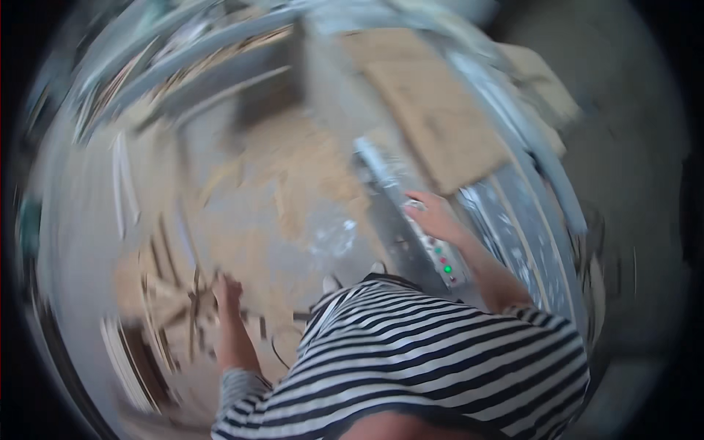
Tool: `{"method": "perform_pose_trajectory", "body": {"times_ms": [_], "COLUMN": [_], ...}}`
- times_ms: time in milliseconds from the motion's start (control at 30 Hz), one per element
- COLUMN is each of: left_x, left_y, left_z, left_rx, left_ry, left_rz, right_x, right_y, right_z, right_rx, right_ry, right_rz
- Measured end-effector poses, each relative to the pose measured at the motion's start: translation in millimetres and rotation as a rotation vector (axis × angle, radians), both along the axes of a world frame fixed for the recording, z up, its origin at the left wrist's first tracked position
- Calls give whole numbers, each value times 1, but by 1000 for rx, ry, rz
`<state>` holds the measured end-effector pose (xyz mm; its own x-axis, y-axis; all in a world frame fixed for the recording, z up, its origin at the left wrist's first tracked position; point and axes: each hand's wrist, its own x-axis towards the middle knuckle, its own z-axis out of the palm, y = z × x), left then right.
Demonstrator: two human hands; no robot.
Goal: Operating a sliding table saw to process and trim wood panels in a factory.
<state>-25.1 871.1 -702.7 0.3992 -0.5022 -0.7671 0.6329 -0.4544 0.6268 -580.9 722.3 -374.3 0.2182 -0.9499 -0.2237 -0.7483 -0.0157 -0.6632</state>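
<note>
My right hand (438, 218) reaches over the upper end of a narrow control panel (433, 246) with coloured buttons, one of them a lit green button (447, 269). Its fingers look stretched and apart; whether they touch the panel is too blurred to tell. Low on the left hangs my left hand (229, 288), right by a heap of thin wooden strips (176, 293). Motion smears its fingers, so I cannot make out whether it holds a strip.
Beyond the panel lies a large brown board (440, 110) on a metal machine bed (506, 213). Sawdust (293, 165) covers part of the grey floor ahead. Long wooden pieces (209, 62) sit in a rack at the upper left. Stacked strips (128, 363) stand at the lower left.
</note>
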Motion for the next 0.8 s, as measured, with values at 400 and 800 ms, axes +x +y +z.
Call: {"method": "perform_pose_trajectory", "body": {"times_ms": [400,800], "left_x": [-411,-497], "left_y": [-250,-349], "left_z": [245,261], "left_rx": [-755,-727], "left_ry": [-737,-1248], "left_rz": [-934,-659], "right_x": [-179,-243], "right_y": [-19,-130], "right_z": [21,-50], "right_rx": [-624,-384], "right_ry": [67,174], "right_rz": [-482,-646]}}
